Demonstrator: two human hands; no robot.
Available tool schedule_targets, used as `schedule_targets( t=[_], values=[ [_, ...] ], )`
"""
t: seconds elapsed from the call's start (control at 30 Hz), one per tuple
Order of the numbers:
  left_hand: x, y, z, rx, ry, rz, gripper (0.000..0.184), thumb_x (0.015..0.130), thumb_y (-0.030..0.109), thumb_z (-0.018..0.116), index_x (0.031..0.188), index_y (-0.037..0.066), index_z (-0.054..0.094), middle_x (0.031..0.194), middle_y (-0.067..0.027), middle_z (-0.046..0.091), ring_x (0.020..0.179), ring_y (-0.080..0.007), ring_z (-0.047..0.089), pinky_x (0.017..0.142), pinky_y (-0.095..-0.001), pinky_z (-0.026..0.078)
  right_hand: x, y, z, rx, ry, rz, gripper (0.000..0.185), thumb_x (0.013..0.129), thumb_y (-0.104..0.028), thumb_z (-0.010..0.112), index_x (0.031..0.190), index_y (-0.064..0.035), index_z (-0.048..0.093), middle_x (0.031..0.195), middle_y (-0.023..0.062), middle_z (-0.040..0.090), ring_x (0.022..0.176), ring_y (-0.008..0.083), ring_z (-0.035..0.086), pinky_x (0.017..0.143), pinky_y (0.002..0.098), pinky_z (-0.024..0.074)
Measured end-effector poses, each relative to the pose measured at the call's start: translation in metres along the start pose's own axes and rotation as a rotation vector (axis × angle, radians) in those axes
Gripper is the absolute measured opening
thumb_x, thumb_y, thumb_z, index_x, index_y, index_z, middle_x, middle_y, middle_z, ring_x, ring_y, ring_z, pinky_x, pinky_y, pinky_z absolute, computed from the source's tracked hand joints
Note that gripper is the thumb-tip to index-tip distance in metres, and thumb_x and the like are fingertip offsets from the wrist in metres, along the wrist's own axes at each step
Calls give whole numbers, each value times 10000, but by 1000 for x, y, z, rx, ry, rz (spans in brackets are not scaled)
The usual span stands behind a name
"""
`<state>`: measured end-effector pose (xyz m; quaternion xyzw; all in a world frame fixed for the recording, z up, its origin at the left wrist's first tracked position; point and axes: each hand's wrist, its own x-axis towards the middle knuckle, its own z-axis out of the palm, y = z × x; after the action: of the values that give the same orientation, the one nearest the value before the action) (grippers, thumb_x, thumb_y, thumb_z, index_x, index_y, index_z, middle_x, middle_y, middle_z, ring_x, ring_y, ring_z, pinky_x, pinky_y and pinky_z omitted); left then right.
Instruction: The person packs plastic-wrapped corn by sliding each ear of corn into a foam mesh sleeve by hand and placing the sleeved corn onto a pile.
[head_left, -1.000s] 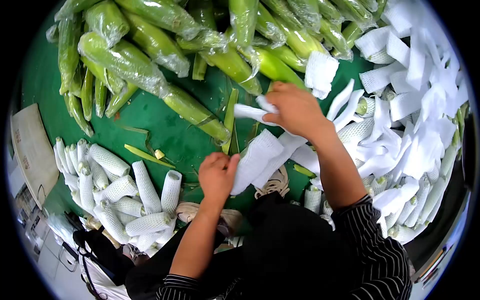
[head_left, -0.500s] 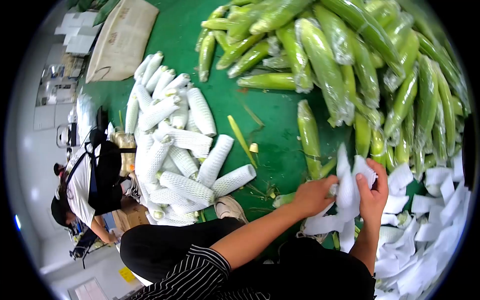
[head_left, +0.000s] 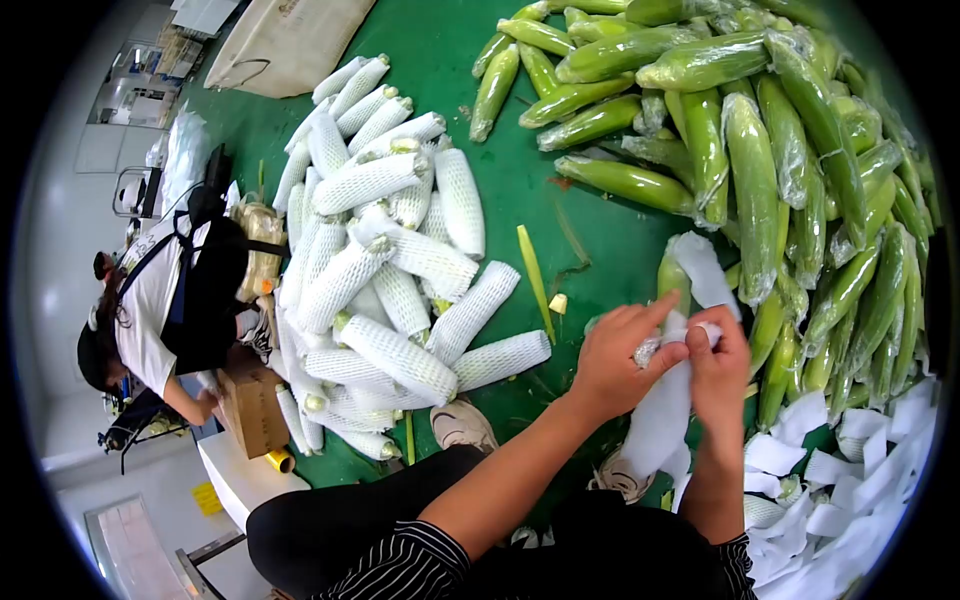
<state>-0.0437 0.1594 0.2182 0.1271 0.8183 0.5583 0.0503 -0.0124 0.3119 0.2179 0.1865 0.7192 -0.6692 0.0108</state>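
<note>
My left hand is closed, its thumb and fingers around a bunched whitish end of a white foam net sleeve, which hangs below. Close beside it, my right hand pinches the upper white foam piece between thumb and fingers. Behind the hands lies a green ear of corn in its husk, partly covered by foam and fingers. Whether an ear is inside the held foam is hidden.
On the green surface, a pile of foam-sleeved corn lies left and plastic-wrapped corn upper right. Loose foam sleeves are heaped lower right. A white sack stands at the back. Another person bends near a cardboard box.
My view has shifted, so the piles appear farther right. My hands have shifted their hold on the white foam; my left fingers now stretch over it and the foam hangs lower.
</note>
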Motion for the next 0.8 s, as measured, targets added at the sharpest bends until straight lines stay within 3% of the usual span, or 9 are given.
schedule_targets(
  t=[0.1,0.17,0.23,0.3,0.47,0.57,0.6,0.67,0.8],
  values=[
    [6,-17,9,-5,13,199,370,803,99,781,1158,34,699,885,-102,672,822,-273,624,767,-366,501,3,18,12,135,-61,-232,532,1046,-544,402,1006,-41,571,883,15,575,792,71,519,704,215,421],
    [2,-28,13,-75,98,-4,169,780,34,758,942,59,720,926,-121,695,813,-310,644,744,-386,511,-1,19,0,746,-220,327,509,1077,-491,310,1201,-36,504,938,86,619,804,180,623,707,326,515],
    [6,-36,9,-75,159,-66,84,803,3,724,832,32,651,850,-126,620,796,-288,610,734,-364,494,-2,25,6,880,-342,258,268,1071,-220,426,1278,-51,443,1016,127,623,875,219,652,773,346,539],
    [5,-41,2,-82,107,-97,124,892,87,682,824,12,611,868,-115,597,815,-265,577,782,-343,460,-6,29,15,808,-348,124,399,939,23,626,1282,-54,439,1076,81,610,958,168,646,820,312,532],
    [14,-41,-4,-90,140,75,288,978,271,627,836,21,613,926,-111,600,914,-282,569,839,-383,447,-4,19,18,-304,113,-509,257,714,-89,831,757,-40,583,958,108,595,854,300,580,755,368,465],
    [8,-53,-11,174,206,250,238,968,266,629,895,39,636,927,-113,607,928,-296,569,826,-381,439,6,7,-6,-342,146,-974,269,724,-81,822,809,-19,575,918,127,604,815,300,586,727,363,468],
    [7,-57,-14,177,161,369,221,943,280,628,985,64,649,956,-103,634,923,-301,565,822,-391,423,7,4,-10,-230,117,-962,169,766,-59,755,750,-34,589,953,101,650,782,245,604,694,352,483],
    [5,-45,-25,417,62,460,225,922,284,626,1001,76,655,996,-89,649,910,-301,562,828,-405,418,-10,-9,-18,225,-76,-407,163,794,-55,736,747,-37,582,964,91,663,779,185,607,678,328,491],
    [-20,-21,-24,459,-78,202,176,878,186,603,996,78,675,1076,-69,662,868,-308,547,839,-418,415,-20,-17,2,1234,-347,267,302,864,1,643,1160,-21,587,1057,94,668,864,138,646,724,280,539]
  ],
)
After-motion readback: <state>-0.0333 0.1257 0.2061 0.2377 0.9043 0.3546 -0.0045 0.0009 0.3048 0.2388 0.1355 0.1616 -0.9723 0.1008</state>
